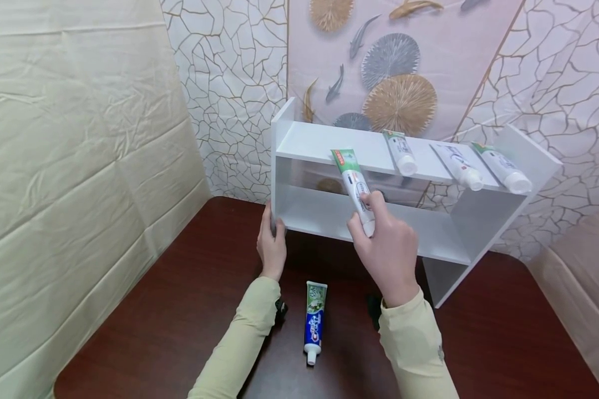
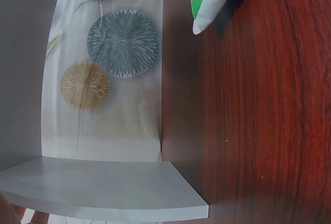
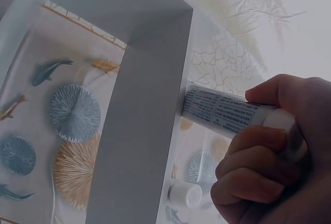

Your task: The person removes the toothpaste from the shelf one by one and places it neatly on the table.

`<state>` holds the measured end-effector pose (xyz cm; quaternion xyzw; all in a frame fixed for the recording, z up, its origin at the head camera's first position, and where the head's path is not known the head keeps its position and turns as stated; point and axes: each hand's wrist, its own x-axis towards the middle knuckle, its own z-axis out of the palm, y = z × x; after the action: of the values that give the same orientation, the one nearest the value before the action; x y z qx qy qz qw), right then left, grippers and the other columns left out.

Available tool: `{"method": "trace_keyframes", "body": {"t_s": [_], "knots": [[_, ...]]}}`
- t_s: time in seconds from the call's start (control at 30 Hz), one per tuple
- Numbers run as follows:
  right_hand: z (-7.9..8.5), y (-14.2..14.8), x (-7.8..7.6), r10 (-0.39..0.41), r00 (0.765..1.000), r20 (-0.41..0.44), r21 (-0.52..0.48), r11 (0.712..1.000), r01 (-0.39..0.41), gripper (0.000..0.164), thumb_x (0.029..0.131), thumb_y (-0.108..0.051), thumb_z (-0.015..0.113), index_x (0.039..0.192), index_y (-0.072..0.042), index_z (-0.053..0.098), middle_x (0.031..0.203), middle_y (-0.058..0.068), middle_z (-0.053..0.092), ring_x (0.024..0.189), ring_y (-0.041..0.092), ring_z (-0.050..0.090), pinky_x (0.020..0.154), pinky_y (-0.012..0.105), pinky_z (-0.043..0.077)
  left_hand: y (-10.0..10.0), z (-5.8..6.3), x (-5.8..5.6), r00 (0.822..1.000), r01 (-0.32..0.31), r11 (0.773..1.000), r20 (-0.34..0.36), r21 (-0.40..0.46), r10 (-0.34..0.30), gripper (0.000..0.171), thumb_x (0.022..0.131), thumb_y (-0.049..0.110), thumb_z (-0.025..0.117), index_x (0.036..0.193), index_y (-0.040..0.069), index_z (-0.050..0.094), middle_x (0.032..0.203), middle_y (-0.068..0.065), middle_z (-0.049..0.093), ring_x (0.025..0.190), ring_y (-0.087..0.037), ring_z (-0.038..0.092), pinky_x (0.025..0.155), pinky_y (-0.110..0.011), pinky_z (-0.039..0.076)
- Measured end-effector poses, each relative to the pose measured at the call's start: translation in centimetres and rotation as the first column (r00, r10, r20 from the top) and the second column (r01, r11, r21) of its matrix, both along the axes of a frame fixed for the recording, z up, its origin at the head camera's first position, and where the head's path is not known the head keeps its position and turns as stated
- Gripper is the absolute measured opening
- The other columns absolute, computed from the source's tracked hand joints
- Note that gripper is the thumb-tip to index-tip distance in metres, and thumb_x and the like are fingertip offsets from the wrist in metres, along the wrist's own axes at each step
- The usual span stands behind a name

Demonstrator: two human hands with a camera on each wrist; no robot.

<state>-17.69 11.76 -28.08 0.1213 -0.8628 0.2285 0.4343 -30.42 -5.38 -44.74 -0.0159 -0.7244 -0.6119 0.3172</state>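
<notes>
My right hand pinches a white and green toothpaste tube near its cap end. The tube's flat green end overlaps the front of the top board of a white shelf in the head view. In the right wrist view, thumb and fingers of the right hand wrap the cap end of the tube. My left hand grips the shelf's left side panel, thumb at its front edge. Only some fingertips of it show in the left wrist view.
On the top board lie three more toothpaste tubes, caps forward: one near the middle, one right of it, one by the right panel. A blue and green Crest tube lies on the dark table between the forearms.
</notes>
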Motion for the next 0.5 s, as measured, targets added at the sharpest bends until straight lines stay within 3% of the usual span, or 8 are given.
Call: {"method": "trace_keyframes", "body": {"t_s": [0.13,0.37,0.5], "knots": [[-0.7,0.2,0.5,0.017,0.999,-0.043,-0.033,0.999,-0.018,0.024,0.086,-0.010,0.059,0.109,-0.004,0.063,0.070,0.018,0.070,0.040,0.015,0.035,0.041,0.027,0.027,0.0,0.0,0.0,1.000,0.000,1.000,0.004,0.002,0.000,0.048,0.103,0.034,0.043,0.149,0.041,0.034,0.152,0.004,0.043,0.129,-0.027,0.052,0.095,-0.052,0.049],[-2.9,0.5,2.4,0.054,0.991,-0.123,-0.147,0.986,-0.072,0.029,0.084,-0.006,0.065,0.113,-0.006,0.067,0.085,0.019,0.073,0.046,0.017,0.046,0.043,0.026,0.035,-0.1,0.0,0.0,1.000,0.008,1.000,0.000,0.007,-0.008,0.048,0.103,0.032,0.043,0.150,0.030,0.037,0.151,0.003,0.044,0.129,-0.027,0.052,0.096,-0.053,0.048],[-3.9,1.0,3.5,0.053,0.991,-0.120,-0.198,0.977,-0.076,0.031,0.083,-0.004,0.067,0.113,-0.008,0.068,0.084,0.017,0.073,0.048,0.016,0.048,0.046,0.022,0.036,-0.2,0.1,0.0,1.000,0.003,1.000,0.004,0.006,-0.003,0.048,0.103,0.034,0.043,0.149,0.037,0.036,0.151,0.005,0.044,0.129,-0.026,0.052,0.097,-0.052,0.047]]}}
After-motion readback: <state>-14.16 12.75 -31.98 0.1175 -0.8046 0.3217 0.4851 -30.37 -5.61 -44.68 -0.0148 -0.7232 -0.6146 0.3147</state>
